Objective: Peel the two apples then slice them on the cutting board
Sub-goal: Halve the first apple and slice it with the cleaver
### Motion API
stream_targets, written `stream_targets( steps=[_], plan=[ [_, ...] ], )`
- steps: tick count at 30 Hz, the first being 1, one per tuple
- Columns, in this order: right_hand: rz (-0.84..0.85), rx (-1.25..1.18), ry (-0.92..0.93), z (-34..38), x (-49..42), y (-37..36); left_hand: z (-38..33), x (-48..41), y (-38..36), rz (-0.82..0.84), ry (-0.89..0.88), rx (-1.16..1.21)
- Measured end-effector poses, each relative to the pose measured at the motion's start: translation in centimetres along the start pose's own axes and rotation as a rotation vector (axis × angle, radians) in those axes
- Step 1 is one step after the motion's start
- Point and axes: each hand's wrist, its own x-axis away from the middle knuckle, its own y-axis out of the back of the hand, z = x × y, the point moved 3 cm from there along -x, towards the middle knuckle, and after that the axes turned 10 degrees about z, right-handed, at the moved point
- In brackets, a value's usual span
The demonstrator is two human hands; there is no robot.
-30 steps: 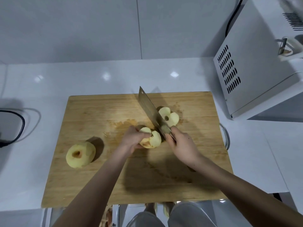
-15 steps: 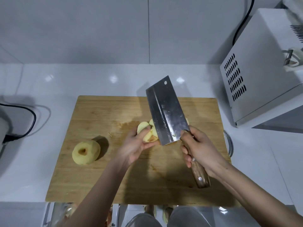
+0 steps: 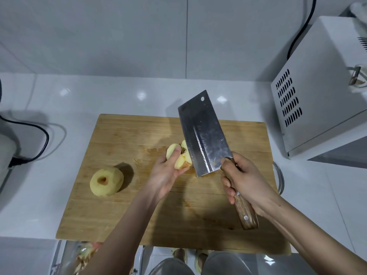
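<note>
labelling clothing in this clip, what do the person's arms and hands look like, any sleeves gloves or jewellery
The left forearm and right forearm are bare to the frame's edge, with no sleeves showing. The left hand and right hand wear no gloves, and no ring, watch or bracelet is visible on either.

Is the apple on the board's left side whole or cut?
Whole. The peeled apple lies in one piece on the cutting board, its core hollow facing up, no cut face visible.
</note>
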Motion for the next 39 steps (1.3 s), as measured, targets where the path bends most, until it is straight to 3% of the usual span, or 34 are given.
stream_targets(
  steps=[5, 10, 22, 30, 34, 39],
  plan=[
    [0.007, 0.02, -0.008, 0.3, -0.1, -0.3, 0.3, -0.1, -0.2, -0.019, -0.068, -0.121],
    [-0.002, 0.042, 0.015, 0.1, -0.2, -0.9, 0.9, -0.1, -1.0, -0.084, -0.114, -0.064],
    [0.046, 0.004, -0.052, 0.3, 0.0, -0.5, -1.2, -0.9, 0.0, 0.103, -0.051, -0.401],
    [-0.014, 0.083, 0.035, -0.8, -0.4, -2.1, 1.3, -0.1, -0.8, -0.14, -0.12, -0.103],
    [0.041, 0.077, -0.026, -0.2, -0.5, -1.0, 0.3, -0.4, -0.1, -0.001, -0.07, -0.338],
    [0.04, 0.004, -0.053, -0.4, -0.4, -1.3, -0.8, -0.6, 0.4, 0.067, -0.047, -0.394]
  ],
)
